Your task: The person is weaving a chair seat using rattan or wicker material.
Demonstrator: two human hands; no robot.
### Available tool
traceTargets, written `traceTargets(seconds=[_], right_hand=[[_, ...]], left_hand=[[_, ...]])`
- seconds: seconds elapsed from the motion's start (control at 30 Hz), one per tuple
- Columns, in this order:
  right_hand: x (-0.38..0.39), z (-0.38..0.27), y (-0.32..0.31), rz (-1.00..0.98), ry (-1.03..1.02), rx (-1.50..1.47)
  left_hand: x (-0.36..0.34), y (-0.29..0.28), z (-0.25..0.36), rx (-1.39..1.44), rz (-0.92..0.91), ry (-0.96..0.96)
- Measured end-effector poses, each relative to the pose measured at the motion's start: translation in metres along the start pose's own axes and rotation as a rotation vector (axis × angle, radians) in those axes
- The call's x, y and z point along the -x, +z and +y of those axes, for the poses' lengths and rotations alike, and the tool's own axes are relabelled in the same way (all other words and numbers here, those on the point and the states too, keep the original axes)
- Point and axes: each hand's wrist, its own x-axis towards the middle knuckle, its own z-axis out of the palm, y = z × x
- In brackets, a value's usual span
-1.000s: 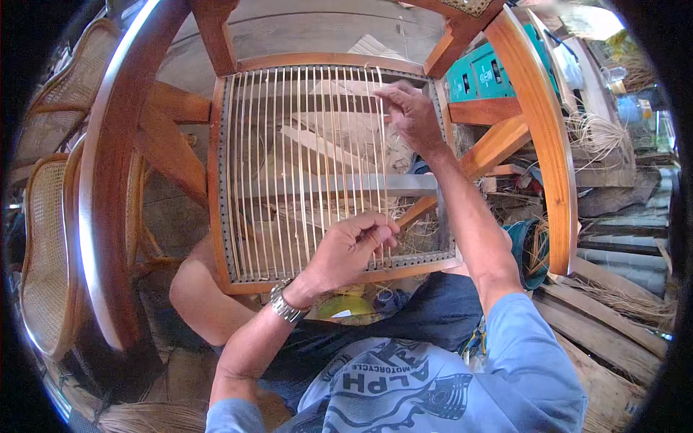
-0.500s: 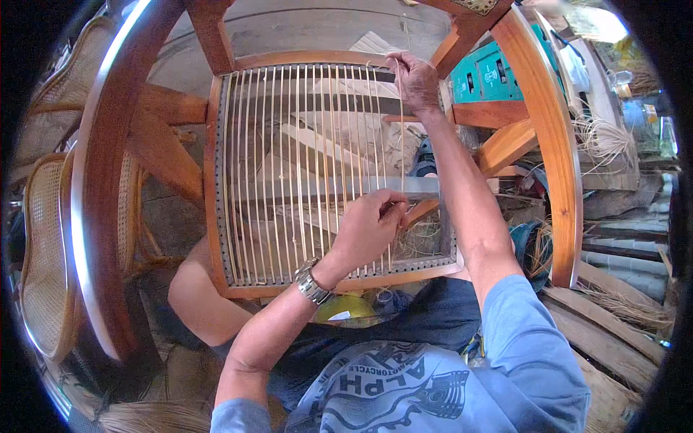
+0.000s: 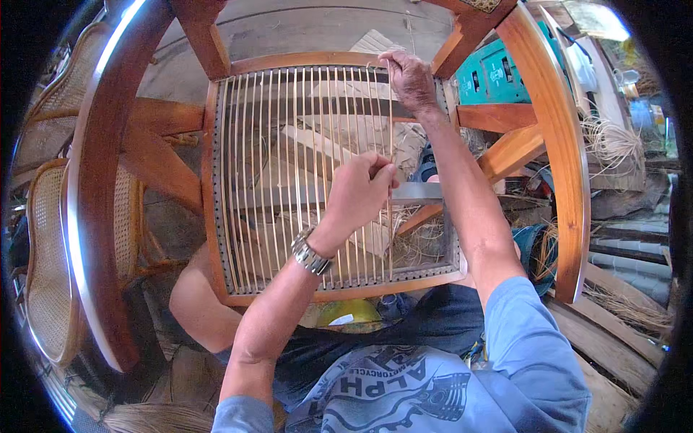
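Pinched shut, the grip of my left hand (image 3: pixel 361 189) holds a single cane strand (image 3: pixel 390 173) near the middle of the seat frame (image 3: pixel 210 180), wristwatch (image 3: pixel 312 254) showing on that wrist. Starting from the far left, I see a finished cane-backed chair (image 3: pixel 47 260) standing beside the dark curved wooden rail (image 3: pixel 90 187) of the chair I am working on. The frame lies across my lap, its opening strung with pale parallel strands running front to back (the right part of the opening is bare). The strand in my left hand runs straight up to my right hand (image 3: pixel 409 78), whose grip is closed on its upper end at the far rail of the frame. Further right sits a teal crate (image 3: pixel 491 72), and loose cane (image 3: pixel 613 141) lies in a bundle by the right edge.
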Motion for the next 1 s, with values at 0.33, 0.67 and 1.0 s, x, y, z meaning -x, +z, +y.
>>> traceTargets(seconds=[0.33, 0.67, 1.0], right_hand=[[0.039, -0.034, -0.010, 0.064, 0.156, -0.047], [0.143, 0.051, 0.054, -0.858, 1.427, -0.430], [0.125, 0.083, 0.148, -0.092, 1.351, -2.061]], left_hand=[[-0.060, -0.004, -0.018, 0.025, 0.098, -0.021], [-0.120, -0.021, -0.003, 0.126, 0.260, 0.032], [-0.142, -0.019, -0.003, 0.047, 0.240, -0.042]])
